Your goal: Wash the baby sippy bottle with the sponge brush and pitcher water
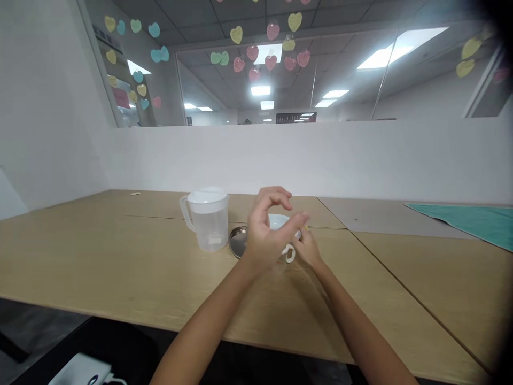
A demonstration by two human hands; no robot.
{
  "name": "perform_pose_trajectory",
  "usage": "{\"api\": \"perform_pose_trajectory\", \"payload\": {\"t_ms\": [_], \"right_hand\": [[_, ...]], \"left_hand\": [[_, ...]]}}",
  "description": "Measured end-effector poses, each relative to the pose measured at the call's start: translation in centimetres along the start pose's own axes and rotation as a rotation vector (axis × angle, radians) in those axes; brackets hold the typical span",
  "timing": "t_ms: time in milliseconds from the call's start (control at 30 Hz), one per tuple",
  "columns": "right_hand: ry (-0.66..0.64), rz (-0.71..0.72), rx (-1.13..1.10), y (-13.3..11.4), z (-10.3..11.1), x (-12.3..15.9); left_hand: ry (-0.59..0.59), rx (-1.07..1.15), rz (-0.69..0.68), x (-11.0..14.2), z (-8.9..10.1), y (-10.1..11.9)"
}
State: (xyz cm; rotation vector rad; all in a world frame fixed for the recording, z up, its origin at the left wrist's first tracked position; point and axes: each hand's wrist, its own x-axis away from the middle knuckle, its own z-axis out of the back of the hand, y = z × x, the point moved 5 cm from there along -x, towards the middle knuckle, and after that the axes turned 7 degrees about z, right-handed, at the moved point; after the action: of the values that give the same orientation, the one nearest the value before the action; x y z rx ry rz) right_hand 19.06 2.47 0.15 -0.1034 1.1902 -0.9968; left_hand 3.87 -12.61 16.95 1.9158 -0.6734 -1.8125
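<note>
My left hand (269, 230) is raised over the table, its thumb and curled fingers apart in a C shape with nothing seen between them. Just to its right, my right hand (306, 247) has its fingers drawn together at a small whitish and yellow bit that I cannot make out. Behind my left hand stands a white cup (290, 253), mostly hidden, its handle showing on the right. A pale round rim (278, 220) shows above it; I cannot tell whether it belongs to the cup. Left of my hands is a shallow round metal dish (237, 241), partly covered.
A translucent plastic pitcher (211, 227) stands left of the dish, its handle facing left. A teal cloth (473, 218) lies at the far right of the wooden table (120, 262). A white device (80, 370) with a cable is at the lower left, below the table edge.
</note>
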Motion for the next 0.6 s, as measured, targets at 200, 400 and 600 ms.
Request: {"api": "perform_pose_trajectory", "payload": {"t_ms": [200, 400, 600], "right_hand": [[0.146, 0.179, -0.006, -2.1, 0.7, 0.2], [0.206, 0.184, -0.107, -2.3, 0.8, 0.4], [0.149, 0.326, 0.015, -4.0, 0.9, 0.6]], "left_hand": [[-0.313, -0.49, 0.319, -0.3, -0.6, -14.2], [-0.371, -0.372, 0.401, 0.9, -0.1, -16.4], [-0.427, -0.308, 0.404, 1.0, 0.3, -15.6]]}}
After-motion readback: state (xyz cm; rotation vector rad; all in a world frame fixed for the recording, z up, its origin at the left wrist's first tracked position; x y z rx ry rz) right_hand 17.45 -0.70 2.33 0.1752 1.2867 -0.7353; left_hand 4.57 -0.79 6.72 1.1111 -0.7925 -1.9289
